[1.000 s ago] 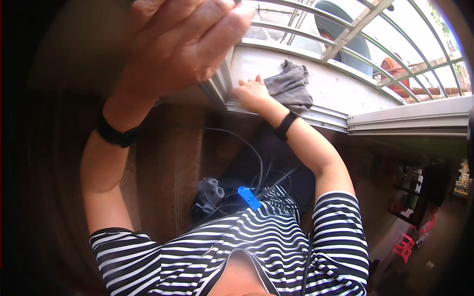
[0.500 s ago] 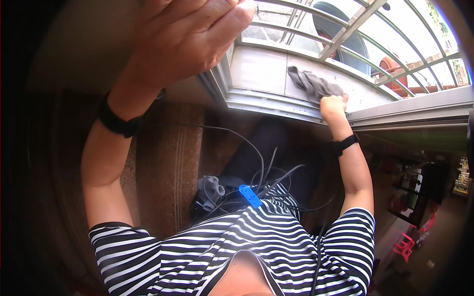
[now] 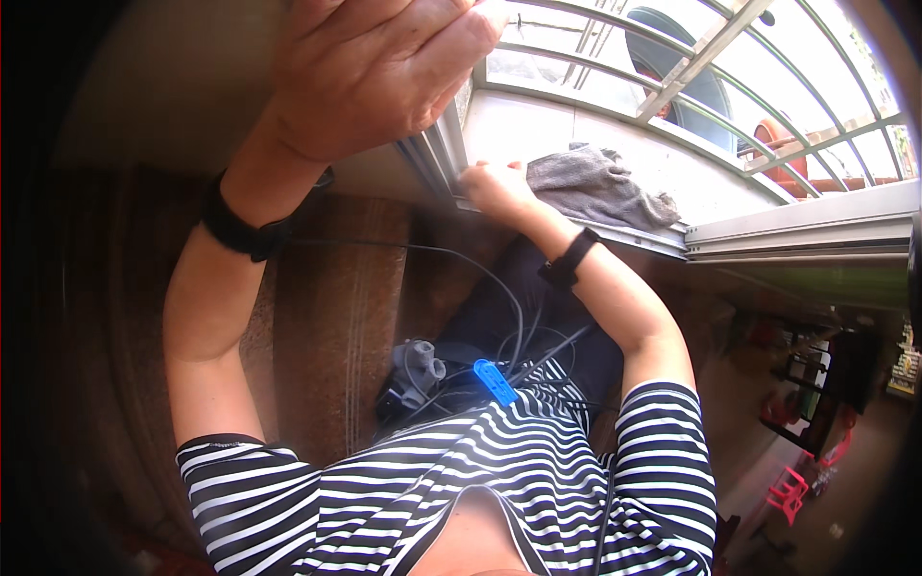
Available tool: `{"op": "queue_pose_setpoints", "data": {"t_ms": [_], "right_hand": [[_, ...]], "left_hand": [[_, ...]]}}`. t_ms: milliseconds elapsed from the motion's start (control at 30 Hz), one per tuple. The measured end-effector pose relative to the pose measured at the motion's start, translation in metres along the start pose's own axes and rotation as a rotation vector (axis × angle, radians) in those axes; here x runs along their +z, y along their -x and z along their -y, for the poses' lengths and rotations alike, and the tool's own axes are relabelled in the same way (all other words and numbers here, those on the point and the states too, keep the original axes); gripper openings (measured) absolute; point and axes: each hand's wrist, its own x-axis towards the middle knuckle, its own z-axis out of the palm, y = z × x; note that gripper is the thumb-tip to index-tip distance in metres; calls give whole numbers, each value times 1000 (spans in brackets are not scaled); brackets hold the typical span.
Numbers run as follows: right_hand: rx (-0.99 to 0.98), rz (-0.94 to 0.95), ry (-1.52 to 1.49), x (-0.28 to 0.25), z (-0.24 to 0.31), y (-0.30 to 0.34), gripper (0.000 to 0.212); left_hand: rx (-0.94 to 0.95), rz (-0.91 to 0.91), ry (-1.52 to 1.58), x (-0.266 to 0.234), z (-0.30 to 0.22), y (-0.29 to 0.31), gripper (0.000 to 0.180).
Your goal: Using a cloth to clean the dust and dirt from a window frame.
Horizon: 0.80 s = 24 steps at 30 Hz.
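Observation:
At the top of the view my left hand [image 3: 379, 77] is raised, its fingers curled closed. Its fingertips run out of the picture, so what it grips there is hidden. Low over the window sill [image 3: 526, 113], my right hand [image 3: 497, 190] is closed on one end of a grey cloth [image 3: 600, 184]. The cloth trails to the right of the hand in a crumpled heap on the pale sill, close to the metal window track [image 3: 663, 228]. Both wrists wear black bands.
Metal window bars [image 3: 663, 91] stand beyond the sill. A sliding frame [image 3: 807, 213] extends to the right. Cables [image 3: 514, 317] and a blue clip [image 3: 496, 382] hang at my waist. A red chair [image 3: 788, 494] is far off at lower right.
My right hand has swept left along the sill with the grey cloth, which now spreads out wider behind it. My left hand stays raised in nearly the same place.

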Motion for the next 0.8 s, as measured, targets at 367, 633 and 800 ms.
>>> {"op": "queue_pose_setpoints", "data": {"t_ms": [367,633,800], "right_hand": [[-153,153,327,2,5,7,26],[37,286,648,-50,-27,51,19],[440,376,756,-101,-66,89,17]], "left_hand": [[-19,36,18,-4,-1,0,13],[-25,9,37,-1,-4,0,13],[-19,16,14,-3,-2,-2,12]]}}
